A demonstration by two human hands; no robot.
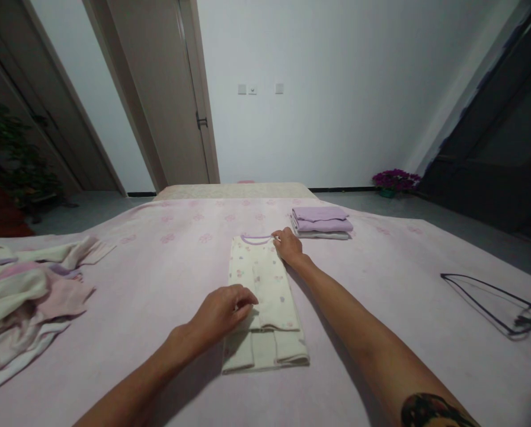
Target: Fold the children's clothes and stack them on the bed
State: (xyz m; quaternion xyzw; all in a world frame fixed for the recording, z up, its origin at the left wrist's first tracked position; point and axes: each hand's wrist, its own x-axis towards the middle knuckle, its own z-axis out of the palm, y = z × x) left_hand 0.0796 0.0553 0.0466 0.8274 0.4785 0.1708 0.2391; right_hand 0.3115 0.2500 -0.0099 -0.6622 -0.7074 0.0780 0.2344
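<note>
A cream long-sleeved shirt (268, 296) with small pastel prints and a lilac neckline lies folded lengthwise in front of me, collar away from me. My right hand (287, 244) pinches the shirt at the right end of its neckline. Over the left half of the shirt is my left hand (224, 305), its fingers loosely bent and the thumb apart from them, gripping nothing. Part of the shirt's left edge is hidden beneath that hand. Just beyond my right hand sits a stack of folded lilac clothes (322, 222).
A pink flowered cloth (159, 284) covers the table. Rumpled clothes (29, 296) are heaped at the left edge. On the right lies a black clothes hanger (492, 302). Beyond the table are a door (159, 89), a white wall (336, 89) and a purple potted plant (394, 179).
</note>
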